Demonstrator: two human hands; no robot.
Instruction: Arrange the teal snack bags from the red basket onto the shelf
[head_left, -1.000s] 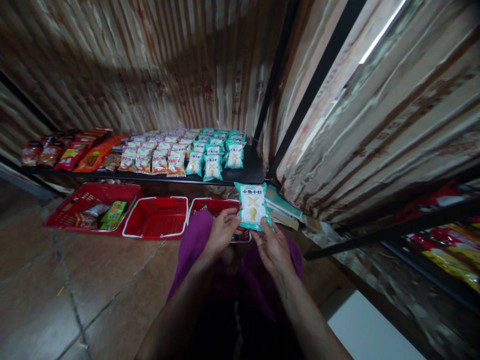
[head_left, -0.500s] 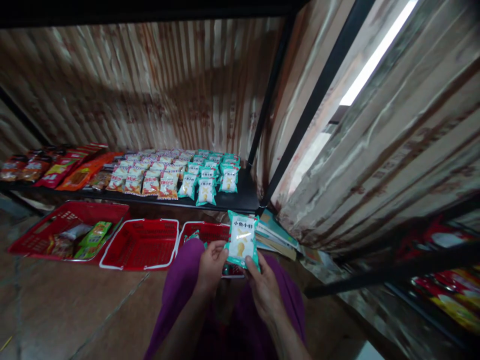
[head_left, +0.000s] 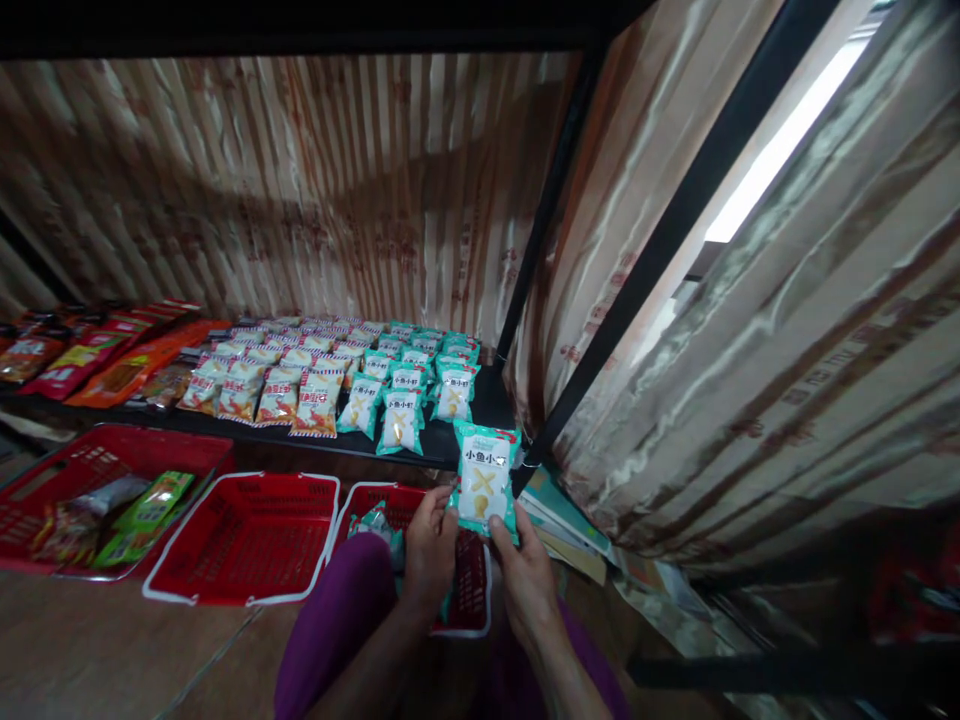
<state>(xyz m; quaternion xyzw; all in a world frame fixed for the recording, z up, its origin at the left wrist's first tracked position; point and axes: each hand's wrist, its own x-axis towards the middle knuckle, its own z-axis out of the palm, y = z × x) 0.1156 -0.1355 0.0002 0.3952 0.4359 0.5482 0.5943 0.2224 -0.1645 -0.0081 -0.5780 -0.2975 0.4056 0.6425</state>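
Between my hands is a teal and white snack bag point(head_left: 484, 478), its printed front facing me. My left hand point(head_left: 433, 545) pinches its lower left edge. My right hand point(head_left: 525, 570) grips the lower right corner, thumb on the front. Just behind, similar teal snack bags point(head_left: 402, 420) stand in rows at the right end of the low black shelf point(head_left: 491, 400). Below my hands sits a red basket point(head_left: 472, 580) with teal bags in it, partly hidden by my left hand and knee.
White and orange snack bags point(head_left: 319, 400) fill the shelf's middle, with orange and red packets point(head_left: 135, 365) further left. Another red basket point(head_left: 247, 535) and one holding green packets point(head_left: 154, 515) stand on the floor. A black post point(head_left: 592, 330) rises at right, near stacked papers point(head_left: 562, 525).
My view has shifted, so the shelf and baskets sit lower and further left. Both hands still hold the snack bag, closer to the shelf edge in view.
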